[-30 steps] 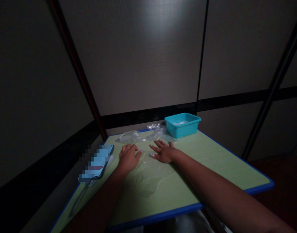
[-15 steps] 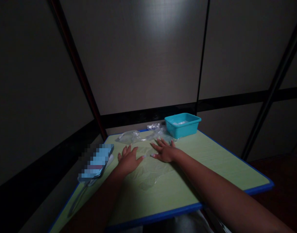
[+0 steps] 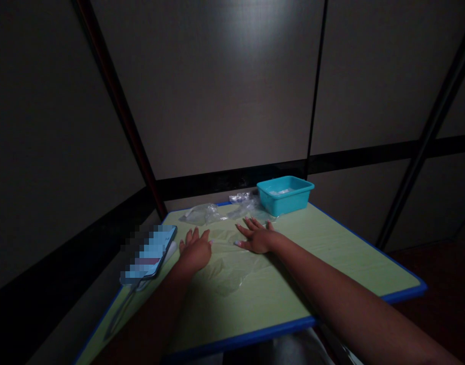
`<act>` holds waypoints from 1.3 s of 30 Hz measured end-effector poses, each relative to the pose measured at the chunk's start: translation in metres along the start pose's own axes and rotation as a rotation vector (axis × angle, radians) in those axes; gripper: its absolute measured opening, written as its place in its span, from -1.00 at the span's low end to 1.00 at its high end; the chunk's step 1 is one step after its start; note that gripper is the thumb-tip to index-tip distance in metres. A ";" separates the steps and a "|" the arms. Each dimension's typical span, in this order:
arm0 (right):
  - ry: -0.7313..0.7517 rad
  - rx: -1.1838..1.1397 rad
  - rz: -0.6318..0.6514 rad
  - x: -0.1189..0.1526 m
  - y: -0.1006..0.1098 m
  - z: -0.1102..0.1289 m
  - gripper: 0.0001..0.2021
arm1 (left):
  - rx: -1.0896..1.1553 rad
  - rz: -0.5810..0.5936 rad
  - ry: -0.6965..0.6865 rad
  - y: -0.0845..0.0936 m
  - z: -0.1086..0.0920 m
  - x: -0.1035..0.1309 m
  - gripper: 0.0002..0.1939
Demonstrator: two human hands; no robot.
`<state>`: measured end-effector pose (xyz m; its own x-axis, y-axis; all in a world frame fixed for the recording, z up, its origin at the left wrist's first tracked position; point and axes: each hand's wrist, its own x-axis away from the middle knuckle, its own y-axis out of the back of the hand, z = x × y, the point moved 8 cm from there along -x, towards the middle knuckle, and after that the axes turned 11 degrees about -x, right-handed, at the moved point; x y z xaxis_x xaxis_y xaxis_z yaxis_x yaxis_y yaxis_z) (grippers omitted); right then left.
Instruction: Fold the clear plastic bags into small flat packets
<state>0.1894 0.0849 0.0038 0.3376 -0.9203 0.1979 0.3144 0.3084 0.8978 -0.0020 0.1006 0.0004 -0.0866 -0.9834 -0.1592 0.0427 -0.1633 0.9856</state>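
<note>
Clear plastic between left fingers and right fingers

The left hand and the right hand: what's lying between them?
Thin, wrinkled see-through plastic, spread on the green tabletop; the head view shows it.

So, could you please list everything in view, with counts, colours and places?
Basin: one, turquoise, far right on table
Contents of basin: count unclear, whitish
Crumpled plastic: count unclear, clear, far edge
Flat plastic: apparently one, clear, mid-table
Phone: one, blue-lit screen, left edge
Object under phone: one, white
Cable: one, pale, below phone
Table: one, light green, blue rim
Panels: several, grey-brown, black bands, behind
Floor: dark red, right
Left hand: one, at plastic's left side
Right hand: one, on plastic
Forearms: two, reaching from below
</note>
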 end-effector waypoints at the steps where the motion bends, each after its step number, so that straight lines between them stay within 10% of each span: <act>1: 0.000 -0.004 0.001 0.000 0.000 0.000 -0.22 | -0.002 -0.008 0.003 0.001 0.000 0.000 -0.54; 9: 0.016 -0.022 -0.013 0.001 0.006 -0.002 -0.24 | 0.118 -0.122 -0.288 0.026 -0.032 0.007 -0.51; 14: 0.020 -0.010 -0.038 0.000 0.012 -0.005 -0.22 | 0.194 0.073 -0.596 0.016 -0.058 0.023 -0.42; 25: 0.123 -0.082 -0.095 0.011 0.020 0.011 -0.17 | 0.095 0.047 -0.404 0.012 -0.028 0.002 -0.44; 30: 0.425 -0.255 -0.217 0.022 0.032 0.044 -0.40 | 0.041 -0.088 -0.278 0.014 -0.017 -0.003 -0.54; 34: 0.658 -0.528 0.076 0.034 0.019 0.072 -0.57 | 0.023 -0.120 -0.227 0.016 -0.012 -0.003 -0.58; 39: 0.604 -0.578 0.402 0.044 -0.002 0.077 -0.54 | 0.029 -0.109 -0.206 0.015 -0.011 -0.003 -0.58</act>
<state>0.1352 0.0250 0.0417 0.8712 -0.4862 0.0674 0.4120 0.7989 0.4382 0.0095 0.1002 0.0154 -0.2907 -0.9228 -0.2530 -0.0064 -0.2625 0.9649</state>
